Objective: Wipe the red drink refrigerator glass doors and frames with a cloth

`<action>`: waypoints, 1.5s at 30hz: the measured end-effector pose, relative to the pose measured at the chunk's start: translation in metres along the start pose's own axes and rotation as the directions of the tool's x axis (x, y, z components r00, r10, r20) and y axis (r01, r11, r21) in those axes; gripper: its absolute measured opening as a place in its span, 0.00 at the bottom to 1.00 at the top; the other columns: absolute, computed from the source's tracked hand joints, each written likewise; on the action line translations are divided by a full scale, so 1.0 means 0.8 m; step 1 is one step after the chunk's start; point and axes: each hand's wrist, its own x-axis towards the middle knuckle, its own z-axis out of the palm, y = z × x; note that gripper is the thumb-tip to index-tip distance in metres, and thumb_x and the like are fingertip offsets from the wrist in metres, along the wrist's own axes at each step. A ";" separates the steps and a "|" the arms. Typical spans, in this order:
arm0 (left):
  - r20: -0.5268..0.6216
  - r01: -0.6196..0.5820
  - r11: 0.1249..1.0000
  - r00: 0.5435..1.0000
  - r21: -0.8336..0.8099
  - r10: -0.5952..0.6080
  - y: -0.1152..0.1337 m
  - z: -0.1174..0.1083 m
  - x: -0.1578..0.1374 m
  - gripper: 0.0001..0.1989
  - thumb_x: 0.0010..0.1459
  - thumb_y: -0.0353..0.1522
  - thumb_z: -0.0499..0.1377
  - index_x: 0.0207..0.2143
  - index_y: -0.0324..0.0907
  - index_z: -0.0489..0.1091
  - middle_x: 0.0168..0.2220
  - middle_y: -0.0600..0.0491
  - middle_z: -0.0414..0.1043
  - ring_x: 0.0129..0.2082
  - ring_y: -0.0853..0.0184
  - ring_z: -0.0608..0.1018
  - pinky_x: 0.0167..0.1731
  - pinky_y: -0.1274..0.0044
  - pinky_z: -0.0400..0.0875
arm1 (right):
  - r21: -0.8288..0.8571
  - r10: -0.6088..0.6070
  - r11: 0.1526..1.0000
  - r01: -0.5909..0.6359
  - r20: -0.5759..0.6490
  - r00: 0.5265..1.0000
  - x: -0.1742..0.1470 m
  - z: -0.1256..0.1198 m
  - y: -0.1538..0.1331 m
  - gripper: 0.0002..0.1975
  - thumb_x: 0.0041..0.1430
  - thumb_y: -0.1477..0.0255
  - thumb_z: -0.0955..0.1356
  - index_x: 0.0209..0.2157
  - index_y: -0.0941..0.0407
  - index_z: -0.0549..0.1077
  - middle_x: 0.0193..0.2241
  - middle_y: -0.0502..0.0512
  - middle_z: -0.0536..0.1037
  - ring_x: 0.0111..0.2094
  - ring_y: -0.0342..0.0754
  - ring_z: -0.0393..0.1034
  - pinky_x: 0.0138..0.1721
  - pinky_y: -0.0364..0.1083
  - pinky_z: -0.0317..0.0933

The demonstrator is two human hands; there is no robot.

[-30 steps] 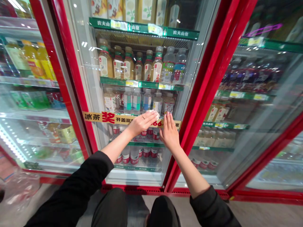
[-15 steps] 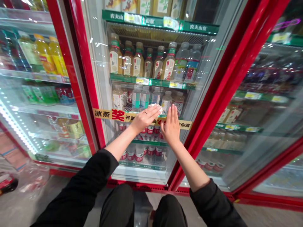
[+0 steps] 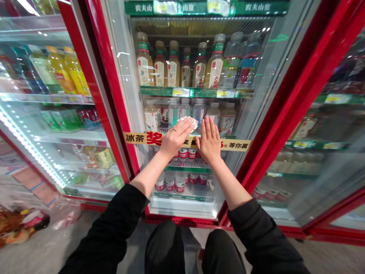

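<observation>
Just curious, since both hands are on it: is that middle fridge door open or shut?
Shut, it seems. The glass door sits flush in its red frame, left hand pressing a white cloth, right hand flat on it.

One head-worn view (close range) looks forward and down at the fridge door (image 3: pixel 182 114).

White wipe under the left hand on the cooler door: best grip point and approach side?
Take the wipe by the crumpled edge that sticks out past the left hand's fingertips, coming from above and to the right. The rest lies pinned flat against the glass door under the palm, so only that edge is free to pinch. The right hand lies flat just below it.
</observation>
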 end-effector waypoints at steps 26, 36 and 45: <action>0.178 0.045 0.999 0.983 0.012 -0.046 0.001 -0.014 0.012 0.31 0.76 0.22 0.49 0.76 0.50 0.59 0.73 0.53 0.70 0.75 0.63 0.68 0.73 0.62 0.73 | -0.021 -0.028 0.999 0.026 -0.111 0.993 -0.013 0.015 0.012 0.40 0.80 0.59 0.57 0.81 0.58 0.34 0.81 0.63 0.48 0.80 0.61 0.48 0.78 0.64 0.49; -0.003 0.253 0.965 0.967 0.062 -0.253 0.014 -0.017 -0.036 0.40 0.74 0.20 0.49 0.81 0.54 0.44 0.74 0.51 0.67 0.78 0.62 0.63 0.75 0.61 0.69 | -0.062 -0.054 0.997 0.045 -0.138 0.989 -0.014 0.019 0.008 0.40 0.79 0.64 0.59 0.80 0.58 0.32 0.81 0.64 0.47 0.80 0.60 0.48 0.78 0.64 0.49; -0.063 0.308 0.951 0.950 0.036 -0.306 -0.028 -0.039 -0.010 0.36 0.75 0.21 0.49 0.78 0.55 0.55 0.75 0.53 0.65 0.78 0.62 0.64 0.76 0.60 0.67 | 0.009 -0.104 0.994 0.105 -0.050 0.993 -0.018 0.013 0.006 0.39 0.77 0.76 0.58 0.80 0.53 0.32 0.78 0.62 0.57 0.78 0.57 0.57 0.78 0.63 0.52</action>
